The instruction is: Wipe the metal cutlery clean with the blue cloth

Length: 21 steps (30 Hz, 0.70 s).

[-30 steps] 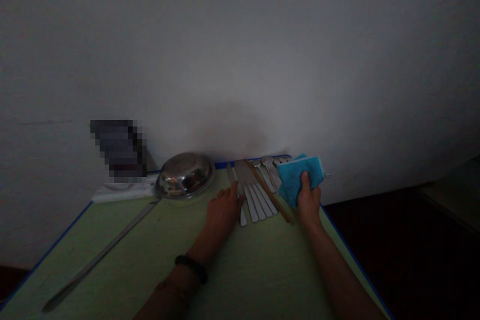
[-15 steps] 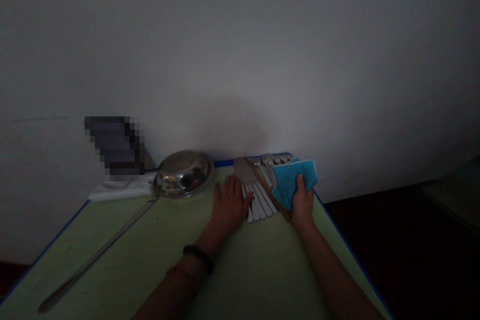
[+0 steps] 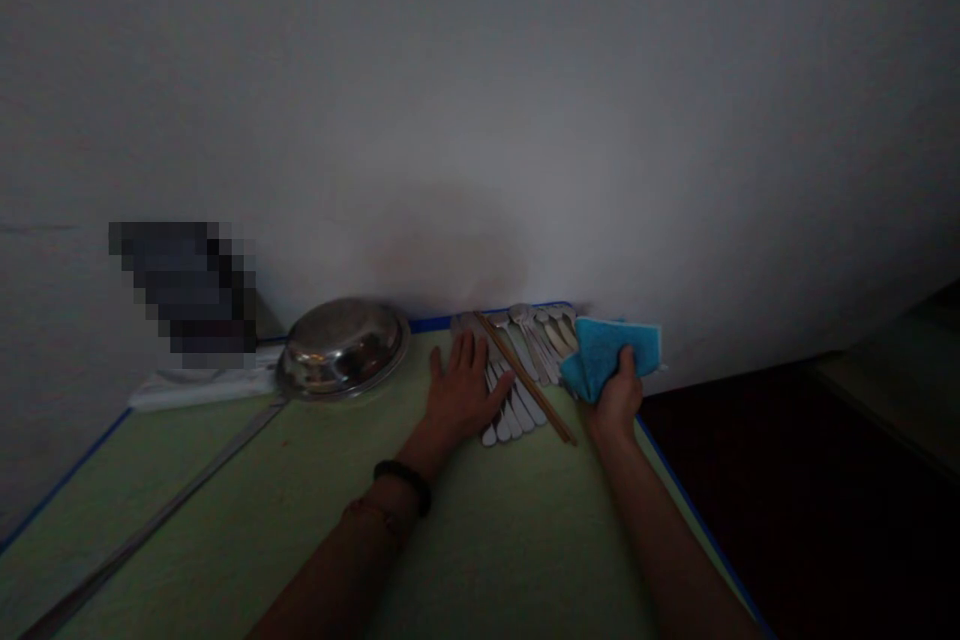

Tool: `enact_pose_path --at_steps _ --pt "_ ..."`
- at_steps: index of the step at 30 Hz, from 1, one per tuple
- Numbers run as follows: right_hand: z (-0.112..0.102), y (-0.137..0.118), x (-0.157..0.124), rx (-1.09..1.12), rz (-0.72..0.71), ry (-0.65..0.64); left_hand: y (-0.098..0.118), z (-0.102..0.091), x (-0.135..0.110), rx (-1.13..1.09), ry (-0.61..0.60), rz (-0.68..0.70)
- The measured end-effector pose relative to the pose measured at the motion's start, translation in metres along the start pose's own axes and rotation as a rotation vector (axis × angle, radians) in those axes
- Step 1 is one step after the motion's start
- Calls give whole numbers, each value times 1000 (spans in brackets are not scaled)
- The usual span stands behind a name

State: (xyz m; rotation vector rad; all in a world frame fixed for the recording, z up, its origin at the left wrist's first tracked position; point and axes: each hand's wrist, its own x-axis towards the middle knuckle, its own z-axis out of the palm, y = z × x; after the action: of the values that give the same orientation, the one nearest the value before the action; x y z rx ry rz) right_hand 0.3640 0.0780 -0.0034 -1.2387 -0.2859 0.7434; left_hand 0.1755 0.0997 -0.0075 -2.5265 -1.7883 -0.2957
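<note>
My left hand (image 3: pixel 463 390) lies with fingers spread beside a row of metal cutlery handles (image 3: pixel 517 412), its thumb over the nearest ones. A flat grey piece (image 3: pixel 466 323) shows just past its fingertips. Wooden chopsticks (image 3: pixel 534 388) slant across, between these handles and several spoons (image 3: pixel 523 318) further right. In my right hand (image 3: pixel 619 400) is a folded blue cloth (image 3: pixel 611 350), pinched between thumb and fingers at the table's right edge. Part of the cloth hangs close to the spoon handles; whether it touches them I cannot tell.
An upturned metal bowl or pan (image 3: pixel 345 345) stands left of my left hand. A long metal handle (image 3: pixel 161 520) runs from it towards the near left. Behind are a white item (image 3: pixel 202 382) and a blurred dark upright object (image 3: pixel 184 290). A wall backs the green table (image 3: pixel 315 510).
My right hand has moved the blue cloth rightwards, uncovering more of the spoons. My left hand's fingers have spread wider. The view has shifted slightly, so the bowl appears further left.
</note>
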Motion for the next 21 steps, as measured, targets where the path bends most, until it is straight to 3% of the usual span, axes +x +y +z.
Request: enact_pose_path --at_steps 9,15,21 --pt "3 -4 -6 -112 85 218 12 5 8 -16 -20 -29" --pt "4 -2 -6 -31 86 160 21 3 7 -31 -15 9" --pt "2 -4 0 42 122 185 26 5 6 -48 10 -9"
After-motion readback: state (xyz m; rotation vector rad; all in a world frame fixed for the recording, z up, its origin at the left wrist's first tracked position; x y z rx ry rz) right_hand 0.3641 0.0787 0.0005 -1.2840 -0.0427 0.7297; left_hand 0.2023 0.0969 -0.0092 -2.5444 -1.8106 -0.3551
